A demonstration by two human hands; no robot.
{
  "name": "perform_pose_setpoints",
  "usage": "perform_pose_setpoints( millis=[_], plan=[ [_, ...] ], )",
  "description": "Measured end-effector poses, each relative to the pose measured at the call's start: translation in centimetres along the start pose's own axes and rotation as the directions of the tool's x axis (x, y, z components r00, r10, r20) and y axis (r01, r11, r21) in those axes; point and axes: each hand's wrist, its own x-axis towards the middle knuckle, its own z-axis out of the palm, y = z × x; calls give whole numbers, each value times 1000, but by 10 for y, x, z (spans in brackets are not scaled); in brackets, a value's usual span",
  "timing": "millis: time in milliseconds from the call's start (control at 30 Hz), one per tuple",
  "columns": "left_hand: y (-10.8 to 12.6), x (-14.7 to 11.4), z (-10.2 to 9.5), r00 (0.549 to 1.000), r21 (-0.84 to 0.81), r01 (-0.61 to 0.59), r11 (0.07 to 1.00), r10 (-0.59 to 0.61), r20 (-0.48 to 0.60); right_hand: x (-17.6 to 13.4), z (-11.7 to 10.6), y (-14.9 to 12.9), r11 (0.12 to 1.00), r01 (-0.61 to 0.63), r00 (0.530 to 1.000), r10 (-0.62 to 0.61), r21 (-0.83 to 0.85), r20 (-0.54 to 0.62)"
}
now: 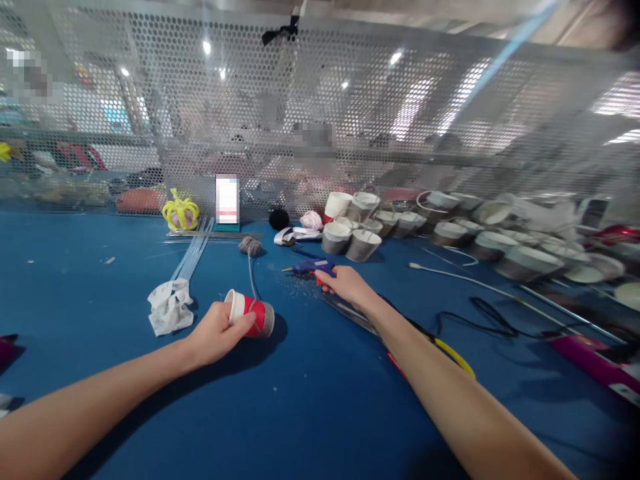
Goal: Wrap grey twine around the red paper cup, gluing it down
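Note:
My left hand (216, 333) is closed around a red and white paper cup (239, 308) lying on its side, its open mouth toward the left. Grey yarn wraps the cup's base end, and a strand runs from there up to a small grey yarn ball (250, 246) on the table. In my right hand (347, 285) is a blue hot glue gun (313, 267), its nozzle pointing left, with my fingers at its orange trigger. The glue gun's tip is apart from the cup.
Several grey-wrapped cups (364, 245) crowd the back and right of the blue table (280, 413). Behind stands a perforated metal screen (260, 100). A phone (227, 200), a yellow pipe-cleaner-like piece (181, 212) and crumpled white material (171, 307) lie left. A black cable (493, 320) trails right.

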Motion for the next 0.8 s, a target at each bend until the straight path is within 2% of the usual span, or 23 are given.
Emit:
perform_pose_setpoints(
  millis=[133, 233, 333, 433, 500, 600, 667, 733, 800],
  plan=[
    [-1, 1, 0, 1000, 6, -5, 1000, 5, -7, -5, -3, -9, 992, 5, 997, -16, -128, -81],
    [0, 1, 0, 1000, 19, -19, 1000, 20, -15, -18, -3, -26, 988, 83, 993, -94, -129, -78],
    [2, -1, -1, 999, 34, -41, 999, 42, -13, -34, 2, -47, 977, 213, 974, -210, -21, 86],
    [6, -4, -2, 997, 58, -81, 995, 81, 9, -48, 13, -64, 947, 277, 909, -313, 161, 277],
    [9, -7, -1, 993, 75, -114, 991, 112, 27, -55, 21, -71, 925, 286, 863, -363, 252, 353],
    [13, -10, 0, 986, 91, -159, 983, 154, 58, -63, 31, -76, 874, 231, 785, -427, 427, 449],
    [14, -12, 1, 983, 97, -171, 980, 164, 80, -68, 35, -78, 795, 103, 755, -454, 598, 474],
    [15, -13, 1, 982, 95, -168, 981, 158, 102, -71, 36, -79, 687, -26, 770, -449, 726, 453],
    [15, -13, 2, 985, 69, -138, 988, 130, 110, -73, 34, -79, 629, -59, 803, -432, 775, 411]
  ],
)
